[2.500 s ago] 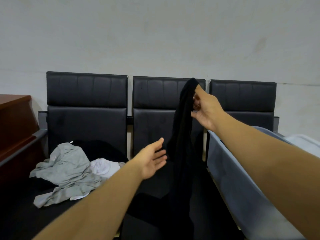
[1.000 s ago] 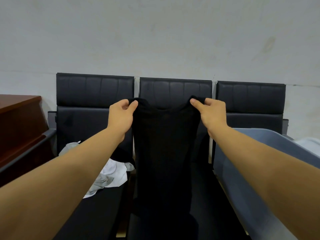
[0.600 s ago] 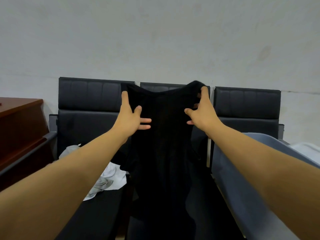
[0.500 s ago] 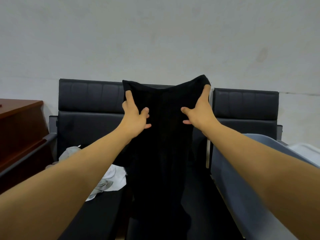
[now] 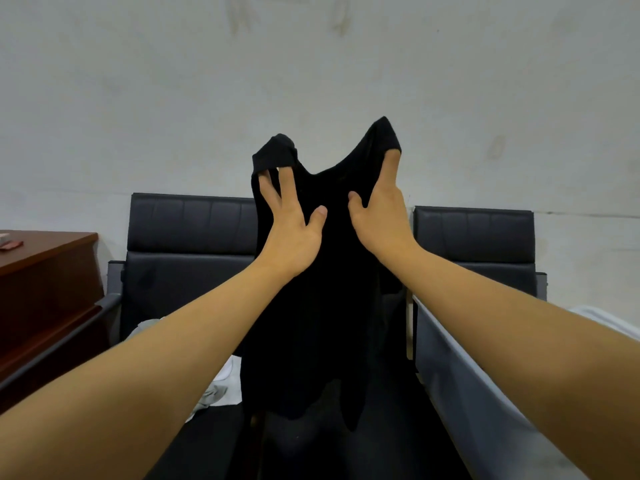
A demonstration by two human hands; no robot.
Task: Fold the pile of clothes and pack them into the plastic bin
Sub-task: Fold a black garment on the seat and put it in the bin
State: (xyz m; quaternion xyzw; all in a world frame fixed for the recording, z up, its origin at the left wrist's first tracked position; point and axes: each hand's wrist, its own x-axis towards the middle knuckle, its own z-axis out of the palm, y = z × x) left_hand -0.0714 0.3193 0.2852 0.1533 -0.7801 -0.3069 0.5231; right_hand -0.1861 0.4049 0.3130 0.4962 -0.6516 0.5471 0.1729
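A black garment (image 5: 322, 289) hangs in the air in front of the middle chair, its two top corners raised above the chair backs. My left hand (image 5: 292, 226) has its fingers hooked under the left corner, thumb spread out. My right hand (image 5: 379, 209) grips the right corner, thumb pressed on the cloth. The garment's lower edge dangles free above the seat. The grey plastic bin (image 5: 460, 372) stands at the right, partly behind my right forearm. A grey and white pile of clothes (image 5: 214, 386) lies on the left seat, mostly hidden by my left arm.
Three black chairs stand in a row against a pale wall: the left chair (image 5: 187, 237), the middle one hidden by the garment, the right chair (image 5: 474, 237). A brown wooden desk (image 5: 45, 271) is at the far left. White cloth (image 5: 609, 323) shows beyond the bin.
Both hands have lifted the black garment higher, its top corners now above the chair backs. Earlier only the right hand held it bunched; then the left hand took the other corner.
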